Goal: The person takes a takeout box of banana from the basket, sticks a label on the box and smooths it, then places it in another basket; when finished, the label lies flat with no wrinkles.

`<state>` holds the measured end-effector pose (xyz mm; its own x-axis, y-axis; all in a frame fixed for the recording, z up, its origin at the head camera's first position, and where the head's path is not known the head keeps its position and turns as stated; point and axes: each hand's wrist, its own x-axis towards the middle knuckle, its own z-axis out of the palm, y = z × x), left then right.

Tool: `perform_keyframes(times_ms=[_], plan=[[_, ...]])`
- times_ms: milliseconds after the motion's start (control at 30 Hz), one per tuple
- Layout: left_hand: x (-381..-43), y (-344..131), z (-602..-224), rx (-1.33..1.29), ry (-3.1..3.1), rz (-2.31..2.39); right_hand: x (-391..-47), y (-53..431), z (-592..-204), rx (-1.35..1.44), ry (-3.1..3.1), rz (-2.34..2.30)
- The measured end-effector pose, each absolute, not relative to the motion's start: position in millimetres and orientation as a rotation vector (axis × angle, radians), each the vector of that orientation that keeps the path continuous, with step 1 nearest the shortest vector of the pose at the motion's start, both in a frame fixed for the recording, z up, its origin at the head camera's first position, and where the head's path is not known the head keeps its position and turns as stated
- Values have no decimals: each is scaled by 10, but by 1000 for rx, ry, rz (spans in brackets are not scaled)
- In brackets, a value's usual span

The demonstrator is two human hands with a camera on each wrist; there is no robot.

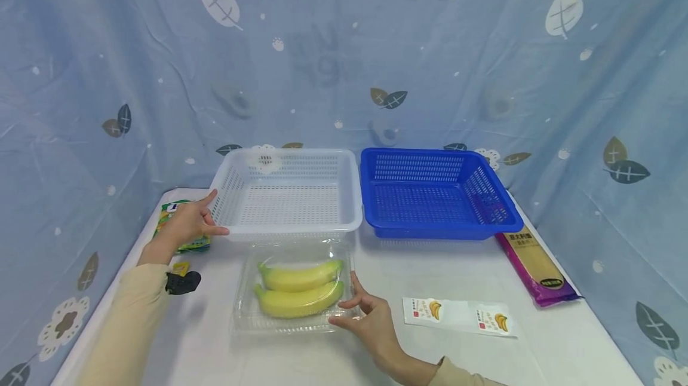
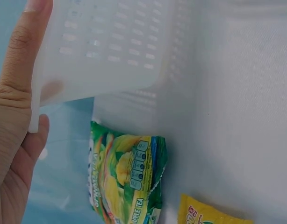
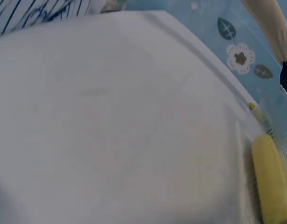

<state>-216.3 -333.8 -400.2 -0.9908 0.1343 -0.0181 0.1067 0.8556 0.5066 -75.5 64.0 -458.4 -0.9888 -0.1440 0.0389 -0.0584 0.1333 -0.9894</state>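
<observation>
At the left rim of the white plastic basket (image 1: 290, 204), my left hand (image 1: 188, 221) grips the edge between thumb and fingers. The left wrist view shows the rim between the thumb (image 2: 23, 51) and a fingertip below. My right hand (image 1: 373, 320) holds the right side of a clear plastic box (image 1: 244, 308), thumb near its front corner. Inside the box lie two yellow bananas (image 1: 301, 302), one in front of the other. The box stands right in front of the white basket. In the right wrist view one banana (image 3: 269, 179) shows at the right edge.
A blue basket (image 1: 430, 227) stands to the right of the white one. A purple pasta packet (image 1: 537, 269) lies at the far right. Banana-printed labels (image 1: 459, 316) lie right of the box. A green tea packet (image 2: 127, 175) and a yellow packet (image 2: 209, 214) lie at the left.
</observation>
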Motion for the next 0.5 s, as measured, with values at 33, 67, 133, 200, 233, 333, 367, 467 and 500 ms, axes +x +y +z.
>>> perform_keyframes(times_ms=[33, 67, 133, 200, 233, 333, 367, 467, 500], plan=[[-2161, -3338, -4006, 196, 2975, 806, -756, 663, -4591, -250, 2310, -1995], [-2159, -3341, -4007, 195, 2975, 809, -756, 694, -4592, -296, 2300, -1967], [-2159, -3348, -4013, 205, 2979, 810, -764, 780, -4586, -411, 2244, -1922], [-2161, -3356, -4012, 222, 2985, 804, -795, 881, -4586, -542, 2194, -1879], [-2164, -3355, -4007, 231, 2986, 801, -816, 927, -4586, -603, 2175, -1861], [-2174, -3348, -3988, 237, 2988, 799, -876, 1018, -4592, -755, 2194, -1817], [-2175, -3343, -3981, 236, 2988, 793, -887, 1028, -4598, -788, 2231, -1803], [-2175, -3332, -3975, 221, 2984, 788, -890, 1011, -4618, -844, 2341, -1766], [-2174, -3332, -3977, 218, 2983, 785, -889, 996, -4630, -856, 2368, -1761]])
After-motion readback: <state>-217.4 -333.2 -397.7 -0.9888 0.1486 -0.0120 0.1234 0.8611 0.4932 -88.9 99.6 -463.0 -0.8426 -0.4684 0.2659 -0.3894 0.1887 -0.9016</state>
